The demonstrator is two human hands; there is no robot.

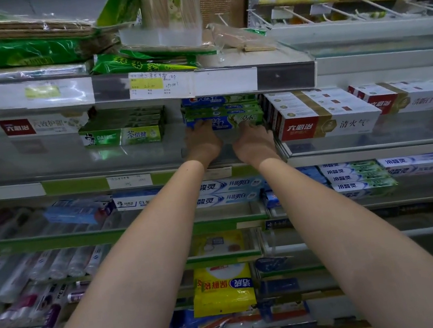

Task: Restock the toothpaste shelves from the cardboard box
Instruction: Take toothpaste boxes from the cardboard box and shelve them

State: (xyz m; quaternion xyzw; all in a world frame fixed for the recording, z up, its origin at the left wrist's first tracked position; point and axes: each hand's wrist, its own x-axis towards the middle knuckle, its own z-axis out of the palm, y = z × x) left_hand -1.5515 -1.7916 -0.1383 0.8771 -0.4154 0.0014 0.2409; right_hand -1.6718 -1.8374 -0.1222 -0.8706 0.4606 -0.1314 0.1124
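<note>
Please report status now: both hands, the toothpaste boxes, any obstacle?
Left hand and right hand both on the blue-green toothpaste stack, grip unclear. Stack sits on shelf. Red-white boxes tight on the right.

My arms are bare from the bottom edge of the view up to the wrists, no sleeve showing on either one. My left hand (202, 144) and right hand (254, 141) wear no glove, watch or bracelet.
</note>
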